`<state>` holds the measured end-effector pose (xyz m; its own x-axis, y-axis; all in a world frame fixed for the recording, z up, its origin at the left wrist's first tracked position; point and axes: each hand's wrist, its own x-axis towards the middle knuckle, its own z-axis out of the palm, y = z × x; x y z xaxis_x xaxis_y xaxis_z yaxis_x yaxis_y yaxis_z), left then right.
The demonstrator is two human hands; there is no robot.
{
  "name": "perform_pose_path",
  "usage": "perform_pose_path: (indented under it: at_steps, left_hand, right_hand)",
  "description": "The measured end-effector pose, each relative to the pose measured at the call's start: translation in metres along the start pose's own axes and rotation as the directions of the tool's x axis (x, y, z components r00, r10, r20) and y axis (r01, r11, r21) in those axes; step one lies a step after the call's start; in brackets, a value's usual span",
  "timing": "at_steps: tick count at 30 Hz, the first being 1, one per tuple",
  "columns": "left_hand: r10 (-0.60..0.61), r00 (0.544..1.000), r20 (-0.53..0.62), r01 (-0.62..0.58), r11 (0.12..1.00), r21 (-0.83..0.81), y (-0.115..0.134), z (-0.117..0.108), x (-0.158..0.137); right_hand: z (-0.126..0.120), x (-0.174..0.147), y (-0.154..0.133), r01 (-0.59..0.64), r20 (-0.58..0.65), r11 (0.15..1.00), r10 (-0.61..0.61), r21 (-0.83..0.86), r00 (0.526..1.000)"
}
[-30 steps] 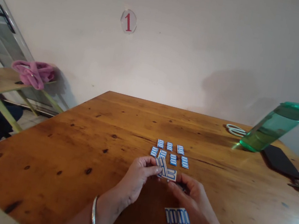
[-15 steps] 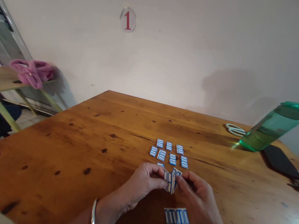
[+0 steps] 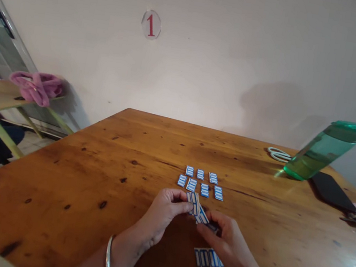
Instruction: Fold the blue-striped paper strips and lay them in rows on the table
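My left hand (image 3: 166, 211), with a silver bangle on its wrist, pinches a small stack of blue-and-white striped cards (image 3: 192, 203) between thumb and fingers. My right hand (image 3: 224, 237) is closed just right of it, on a striped card (image 3: 203, 217) angled against the stack. Something dark shows between the right fingers; I cannot make out what it is. Beyond the hands, several small striped cards (image 3: 204, 190) lie in two rows on the wooden table (image 3: 145, 164). Nearer me, another striped group of cards (image 3: 207, 257) lies partly behind my right hand.
On the right of the table a green bottle (image 3: 327, 151) stands leaning in view, beside a white coiled cable (image 3: 278, 155) and a dark flat device (image 3: 334, 192). A pink cloth (image 3: 37, 88) rests on a bench at left. A wall (image 3: 209, 66) rises behind the table.
Both hands have shifted slightly left. My right hand has drawn lower and turned, with its card now fanned out at an angle from the stack in my left hand.
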<state>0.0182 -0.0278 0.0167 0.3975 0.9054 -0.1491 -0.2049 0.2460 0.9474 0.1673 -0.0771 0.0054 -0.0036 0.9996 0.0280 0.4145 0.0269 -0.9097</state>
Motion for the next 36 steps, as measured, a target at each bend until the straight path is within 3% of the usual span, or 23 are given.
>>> perform_pose_path:
  at_steps: [8, 11, 16, 19, 21, 23, 28, 36]
  left_hand:
    - [-0.062, 0.997, 0.053, 0.061, 0.998, 0.019, -0.001, 0.003, -0.003]
    - [-0.085, 0.993, 0.076, 0.084, 0.996, 0.015, -0.003, 0.005, -0.004]
    - [-0.082, 0.996, 0.03, 0.082, 0.997, 0.002, -0.004, 0.001, 0.002]
    - [-0.056, 0.998, 0.035, 0.055, 0.998, 0.041, -0.005, -0.001, 0.005]
    - [-0.052, 0.995, 0.087, 0.045, 0.996, 0.075, -0.006, -0.001, 0.006]
    - [-0.053, 0.984, 0.169, 0.034, 0.993, 0.111, -0.009, -0.002, 0.006]
    - [-0.033, 0.951, 0.306, -0.038, 0.975, 0.221, -0.017, -0.004, 0.004]
    - [-0.043, 0.942, 0.332, -0.045, 0.966, 0.253, -0.008, 0.0, -0.001]
  right_hand:
    - [-0.005, 0.002, 0.0, -0.037, -0.21, 0.954, 0.103, 0.298, 0.972]
    - [-0.006, 0.001, -0.004, -0.013, -0.266, 0.95, 0.1, 0.311, 0.959]
    - [-0.016, -0.002, -0.014, 0.028, -0.318, 0.987, 0.024, 0.159, 0.948]
    - [-0.021, -0.003, -0.017, 0.009, -0.182, 0.998, 0.003, 0.069, 0.983]
    - [-0.021, -0.003, -0.016, 0.009, -0.059, 1.0, -0.01, -0.007, 0.998]
    - [-0.017, -0.003, -0.013, 0.025, -0.021, 0.995, -0.027, -0.101, 0.999]
    - [-0.01, -0.001, -0.006, 0.037, -0.118, 0.963, -0.071, -0.265, 0.99]
    - [-0.01, -0.001, -0.004, 0.103, -0.185, 0.901, -0.196, -0.421, 0.963]
